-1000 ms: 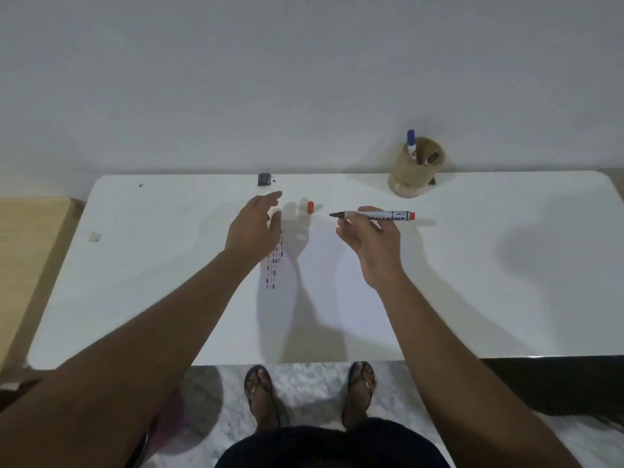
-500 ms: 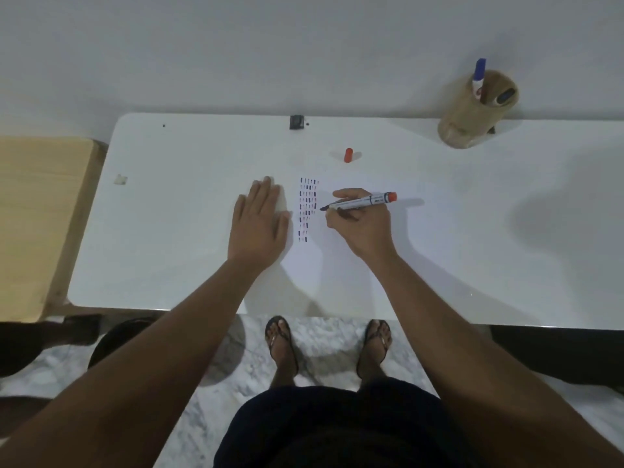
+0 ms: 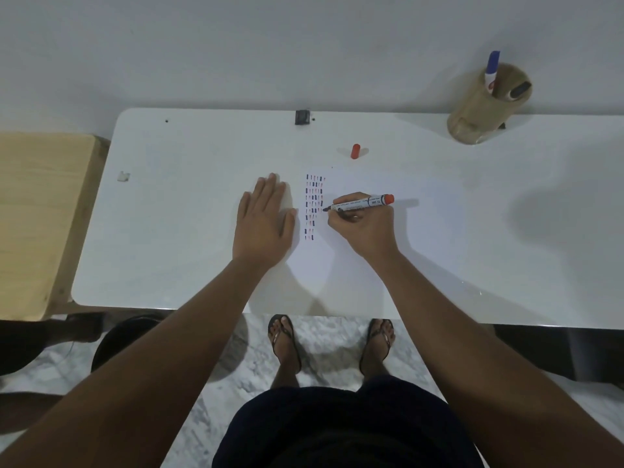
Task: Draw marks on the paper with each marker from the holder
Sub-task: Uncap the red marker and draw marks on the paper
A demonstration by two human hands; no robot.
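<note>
The person's right hand (image 3: 363, 228) is pinched around a white-barrelled marker with a red end cap (image 3: 359, 203), its dark tip lying just at the right edge of the block of short blue and red dashes (image 3: 314, 206) on the white sheet of paper (image 3: 337, 265). The left hand (image 3: 265, 222) lies flat with fingers together, palm down, holding nothing, pressing on the left margin of the sheet. The marker's loose red cap (image 3: 355, 151) stands on the white table (image 3: 189, 231) beyond the paper. Well off to the right, the tan cylindrical holder (image 3: 486, 103) keeps a blue-capped marker (image 3: 492, 69) and what looks like a dark-topped one, though it is too dim to be sure.

The sheet barely shows against the tabletop, so a stroke could run off its edge onto the table. If the flat hand lifts, the paper may skid and smear fresh ink. The cap, standing loose, could roll away.
</note>
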